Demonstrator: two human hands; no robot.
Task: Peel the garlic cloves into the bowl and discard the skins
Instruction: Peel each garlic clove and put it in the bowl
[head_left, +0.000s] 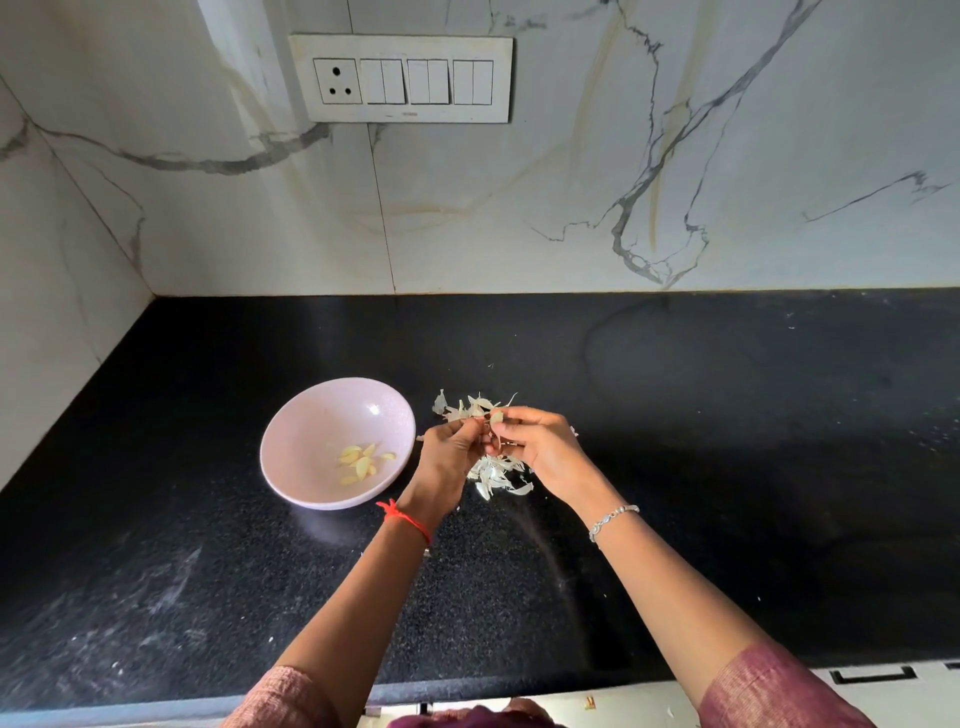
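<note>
Above skins (496, 475), both hands pinch one clove (496, 415).

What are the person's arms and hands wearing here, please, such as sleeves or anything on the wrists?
Both forearms are bare below pushed-up, dusty-pink woven sleeves. The left hand has a red thread knotted around its wrist; the right hand has a thin silver beaded bracelet. No gloves or rings are visible.

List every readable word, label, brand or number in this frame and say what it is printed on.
No text can be read in this frame.
Switch panel on the wall: one small dark mark on its lower edge, probably a brand name, too small and blurred to read.
Bowl, countertop, red thread on the left wrist, bracelet on the right wrist: no lettering visible.
</note>
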